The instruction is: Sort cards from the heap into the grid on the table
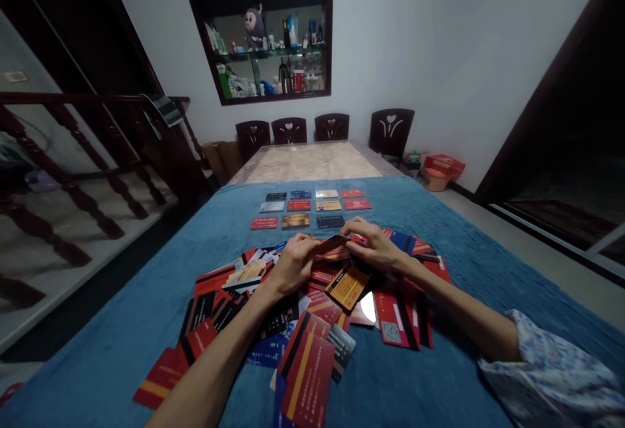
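Note:
Between my two hands a dark card (332, 243) is held tilted above a heap of plastic cards. My left hand (295, 262) pinches its left end, fingers closed. Closed on its right end is my right hand (370, 243). Below them lies a yellow card (348, 286) with black edges. Red cards with stripes (309, 376) spread toward me, overlapping a blue card (267, 351). Beyond my hands several cards lie apart in neat rows, among them a gold card (295, 221), a dark card (331, 221) and a red card (358, 204).
A blue cloth (439, 245) covers the near part of the table, with a bare marble-like top (312, 159) behind it. Dark chairs (332, 127) stand at the far end. A wooden railing (73, 187) runs along the left, and a red bag (444, 166) sits on the floor at right.

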`<state>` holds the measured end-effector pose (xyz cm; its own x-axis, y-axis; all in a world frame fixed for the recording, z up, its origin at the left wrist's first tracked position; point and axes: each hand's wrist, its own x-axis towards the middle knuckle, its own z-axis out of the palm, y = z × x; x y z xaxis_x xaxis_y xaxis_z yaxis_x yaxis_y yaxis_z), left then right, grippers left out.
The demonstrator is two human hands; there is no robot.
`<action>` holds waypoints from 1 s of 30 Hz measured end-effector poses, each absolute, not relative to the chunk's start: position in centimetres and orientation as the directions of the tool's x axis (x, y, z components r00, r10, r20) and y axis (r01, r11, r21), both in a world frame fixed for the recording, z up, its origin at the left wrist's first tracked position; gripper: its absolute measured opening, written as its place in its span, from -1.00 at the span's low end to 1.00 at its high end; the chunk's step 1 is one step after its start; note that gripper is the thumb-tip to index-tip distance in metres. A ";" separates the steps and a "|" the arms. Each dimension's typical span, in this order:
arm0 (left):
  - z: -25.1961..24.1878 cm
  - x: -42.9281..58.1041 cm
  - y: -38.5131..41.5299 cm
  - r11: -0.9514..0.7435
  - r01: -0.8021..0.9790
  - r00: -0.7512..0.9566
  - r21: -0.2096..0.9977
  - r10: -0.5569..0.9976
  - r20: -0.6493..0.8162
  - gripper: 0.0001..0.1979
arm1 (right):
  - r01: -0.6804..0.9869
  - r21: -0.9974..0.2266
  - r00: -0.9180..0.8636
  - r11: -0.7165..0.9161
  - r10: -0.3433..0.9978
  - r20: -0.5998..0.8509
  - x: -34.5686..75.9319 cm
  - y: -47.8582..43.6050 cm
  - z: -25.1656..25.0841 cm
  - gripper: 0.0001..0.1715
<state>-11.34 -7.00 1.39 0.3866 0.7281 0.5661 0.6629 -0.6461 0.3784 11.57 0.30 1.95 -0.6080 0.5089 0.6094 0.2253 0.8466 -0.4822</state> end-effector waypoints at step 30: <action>0.7 -10.3 -7.7 -0.606 0.676 0.264 0.420 0.731 0.629 -0.80 | 0.383 0.037 -0.686 0.923 0.257 0.681 9.9 -1.2 1.9 -0.80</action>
